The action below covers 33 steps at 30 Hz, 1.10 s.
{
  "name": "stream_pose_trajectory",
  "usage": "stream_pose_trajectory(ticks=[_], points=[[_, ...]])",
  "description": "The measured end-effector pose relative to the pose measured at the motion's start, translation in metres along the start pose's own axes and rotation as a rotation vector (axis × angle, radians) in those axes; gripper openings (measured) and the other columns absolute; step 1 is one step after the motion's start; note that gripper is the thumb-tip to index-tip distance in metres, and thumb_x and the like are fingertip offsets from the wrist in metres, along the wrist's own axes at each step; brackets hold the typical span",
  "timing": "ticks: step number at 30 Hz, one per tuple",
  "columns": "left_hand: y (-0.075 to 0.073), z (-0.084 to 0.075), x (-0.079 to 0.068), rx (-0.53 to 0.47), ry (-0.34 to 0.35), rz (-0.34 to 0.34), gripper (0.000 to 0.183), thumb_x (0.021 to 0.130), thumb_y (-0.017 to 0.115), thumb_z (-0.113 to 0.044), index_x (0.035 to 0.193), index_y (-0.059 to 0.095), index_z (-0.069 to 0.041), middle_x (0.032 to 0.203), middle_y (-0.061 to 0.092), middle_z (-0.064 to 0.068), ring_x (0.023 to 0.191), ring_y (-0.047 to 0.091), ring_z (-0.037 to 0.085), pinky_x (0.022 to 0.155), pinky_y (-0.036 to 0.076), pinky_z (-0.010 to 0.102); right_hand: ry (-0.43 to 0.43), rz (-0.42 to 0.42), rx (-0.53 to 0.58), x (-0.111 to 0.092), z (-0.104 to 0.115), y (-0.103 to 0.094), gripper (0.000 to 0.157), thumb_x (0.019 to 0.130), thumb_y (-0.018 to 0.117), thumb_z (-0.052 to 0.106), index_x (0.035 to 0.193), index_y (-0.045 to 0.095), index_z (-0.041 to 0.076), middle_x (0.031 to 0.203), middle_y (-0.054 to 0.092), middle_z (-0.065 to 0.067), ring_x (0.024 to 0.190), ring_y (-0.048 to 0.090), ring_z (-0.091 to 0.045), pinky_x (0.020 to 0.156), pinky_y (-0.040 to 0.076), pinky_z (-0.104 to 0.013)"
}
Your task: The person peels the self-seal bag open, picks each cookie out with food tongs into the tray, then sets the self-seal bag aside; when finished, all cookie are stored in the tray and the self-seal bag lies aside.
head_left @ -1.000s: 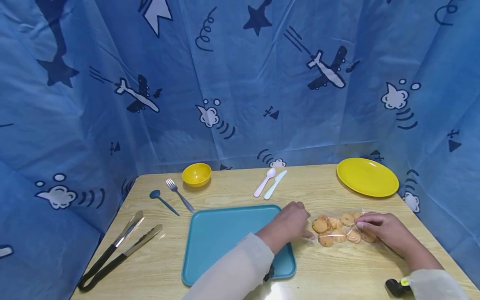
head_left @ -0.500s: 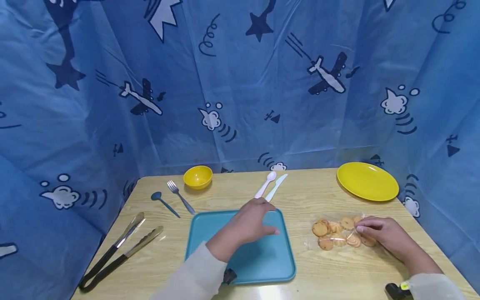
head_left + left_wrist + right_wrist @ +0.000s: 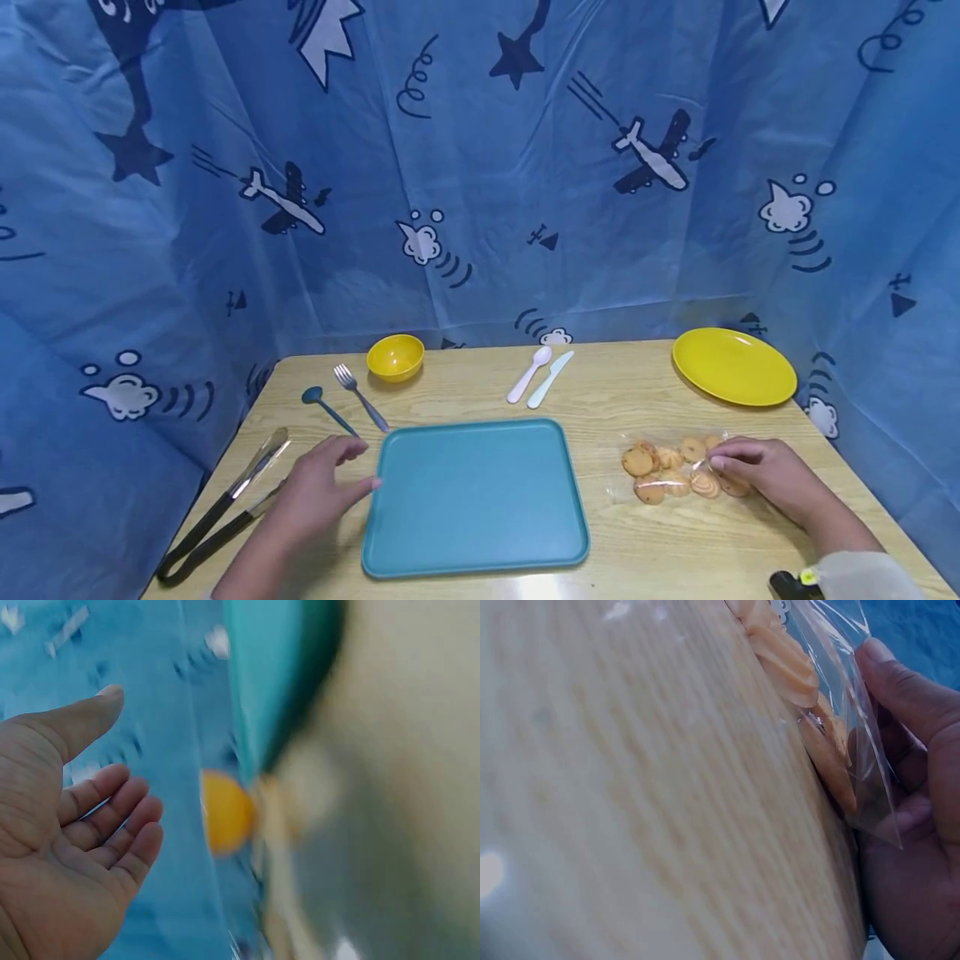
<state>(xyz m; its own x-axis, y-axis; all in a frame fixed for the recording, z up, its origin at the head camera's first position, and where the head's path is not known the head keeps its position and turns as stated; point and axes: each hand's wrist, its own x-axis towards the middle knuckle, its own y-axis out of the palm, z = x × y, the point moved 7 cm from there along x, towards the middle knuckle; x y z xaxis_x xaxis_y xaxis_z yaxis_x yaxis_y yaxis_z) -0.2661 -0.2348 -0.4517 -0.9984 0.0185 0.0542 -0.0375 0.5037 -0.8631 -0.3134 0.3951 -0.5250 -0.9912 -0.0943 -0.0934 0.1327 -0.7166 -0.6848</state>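
Observation:
A clear plastic bag of cookies (image 3: 673, 482) lies flat on the table, right of the teal tray (image 3: 476, 500). Its right end is pinched between thumb and fingers of my right hand (image 3: 776, 479); the right wrist view shows the film (image 3: 870, 750) against the thumb. My left hand (image 3: 318, 492) hovers by the tray's left edge, thumb and fingers spread apart. Nothing is in its palm in the left wrist view. Beneath and beside that hand lie metal tongs (image 3: 225, 508) with black handles, their right tip partly covered by it.
A fork (image 3: 362, 398) and a dark blue spoon (image 3: 328, 407) lie at the left, near a yellow bowl (image 3: 396, 358). A pink spoon (image 3: 529, 375) and a pale green knife (image 3: 551, 379) lie behind the tray. At the back right is a yellow plate (image 3: 735, 367).
My left hand has left the bag's left end and swept leftward across the tray to its left side. My right hand stays at the bag, which has hardly moved.

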Motion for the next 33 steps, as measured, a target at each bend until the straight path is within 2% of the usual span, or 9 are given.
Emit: stream_pose_trajectory(ticks=[3, 6, 10, 14, 16, 18, 22, 25, 33], points=[[-0.013, 0.044, -0.009, 0.040, -0.078, -0.029, 0.067, 0.087, 0.080, -0.049, 0.136, 0.059, -0.008, 0.133, 0.063, 0.016, 0.125, 0.058, 0.040, 0.100, 0.048, 0.058, 0.007, 0.002, -0.010, 0.000, -0.001, 0.000, 0.041, 0.094, 0.070, 0.049, 0.116, 0.078, 0.016, 0.132, 0.067, -0.016, 0.109, 0.053, 0.001, 0.103, 0.046, -0.057], [-0.028, 0.082, -0.017, 0.070, -0.108, -0.063, 0.073, 0.087, 0.079, -0.047, 0.138, 0.055, -0.002, 0.137, 0.058, 0.024, 0.127, 0.054, 0.046, 0.100, 0.045, 0.062, 0.007, 0.001, -0.029, 0.000, -0.002, 0.000, 0.039, 0.094, 0.069, 0.050, 0.115, 0.078, 0.018, 0.131, 0.068, -0.013, 0.106, 0.053, 0.006, 0.100, 0.049, -0.044], [-0.041, 0.119, -0.025, 0.088, -0.130, -0.094, 0.082, 0.086, 0.081, -0.046, 0.140, 0.049, 0.007, 0.136, 0.053, 0.030, 0.123, 0.052, 0.050, 0.095, 0.045, 0.063, 0.006, -0.001, -0.056, 0.000, -0.005, 0.000, 0.037, 0.094, 0.069, 0.051, 0.115, 0.079, 0.021, 0.129, 0.069, -0.009, 0.102, 0.051, 0.013, 0.092, 0.048, -0.026], [-0.048, 0.144, -0.029, 0.110, -0.192, -0.105, 0.092, 0.081, 0.084, -0.049, 0.140, 0.046, 0.010, 0.134, 0.048, 0.034, 0.120, 0.051, 0.053, 0.094, 0.044, 0.064, -0.004, -0.006, -0.057, 0.001, -0.006, -0.001, 0.036, 0.094, 0.070, 0.050, 0.114, 0.079, 0.021, 0.128, 0.070, -0.008, 0.101, 0.051, 0.015, 0.088, 0.046, -0.017], [-0.049, 0.154, -0.029, 0.123, -0.248, -0.088, 0.098, 0.080, 0.084, -0.051, 0.142, 0.042, 0.012, 0.134, 0.045, 0.037, 0.121, 0.048, 0.056, 0.096, 0.043, 0.066, -0.008, -0.006, -0.051, 0.001, -0.005, -0.001, 0.035, 0.095, 0.070, 0.049, 0.114, 0.079, 0.021, 0.128, 0.070, -0.008, 0.101, 0.051, 0.016, 0.087, 0.046, -0.015], [-0.047, 0.163, -0.029, 0.132, -0.321, -0.040, 0.105, 0.078, 0.084, -0.054, 0.144, 0.038, 0.014, 0.133, 0.043, 0.040, 0.122, 0.046, 0.058, 0.099, 0.041, 0.068, -0.007, -0.004, -0.050, 0.002, -0.003, -0.001, 0.035, 0.095, 0.069, 0.049, 0.114, 0.079, 0.021, 0.128, 0.070, -0.008, 0.102, 0.051, 0.015, 0.090, 0.048, -0.020], [-0.042, 0.172, -0.028, 0.154, -0.415, 0.067, 0.104, 0.077, 0.086, -0.049, 0.140, 0.038, 0.018, 0.122, 0.050, 0.040, 0.114, 0.051, 0.055, 0.096, 0.044, 0.066, -0.001, 0.002, -0.033, 0.002, -0.003, 0.000, 0.038, 0.094, 0.070, 0.050, 0.115, 0.079, 0.019, 0.129, 0.069, -0.011, 0.107, 0.054, 0.005, 0.101, 0.050, -0.046], [-0.039, 0.174, -0.028, 0.154, -0.445, 0.100, 0.095, 0.078, 0.087, -0.040, 0.138, 0.040, 0.018, 0.116, 0.054, 0.038, 0.109, 0.054, 0.052, 0.094, 0.045, 0.064, 0.000, 0.004, -0.014, 0.002, -0.003, 0.000, 0.040, 0.095, 0.070, 0.049, 0.116, 0.078, 0.017, 0.130, 0.069, -0.014, 0.111, 0.055, -0.002, 0.104, 0.046, -0.059], [-0.038, 0.178, -0.024, 0.160, -0.500, 0.082, 0.088, 0.077, 0.089, -0.034, 0.136, 0.046, 0.015, 0.116, 0.057, 0.035, 0.107, 0.056, 0.048, 0.095, 0.046, 0.063, 0.011, 0.015, 0.002, 0.001, -0.004, 0.000, 0.040, 0.095, 0.069, 0.049, 0.117, 0.078, 0.016, 0.130, 0.068, -0.013, 0.108, 0.054, 0.003, 0.104, 0.047, -0.057]])
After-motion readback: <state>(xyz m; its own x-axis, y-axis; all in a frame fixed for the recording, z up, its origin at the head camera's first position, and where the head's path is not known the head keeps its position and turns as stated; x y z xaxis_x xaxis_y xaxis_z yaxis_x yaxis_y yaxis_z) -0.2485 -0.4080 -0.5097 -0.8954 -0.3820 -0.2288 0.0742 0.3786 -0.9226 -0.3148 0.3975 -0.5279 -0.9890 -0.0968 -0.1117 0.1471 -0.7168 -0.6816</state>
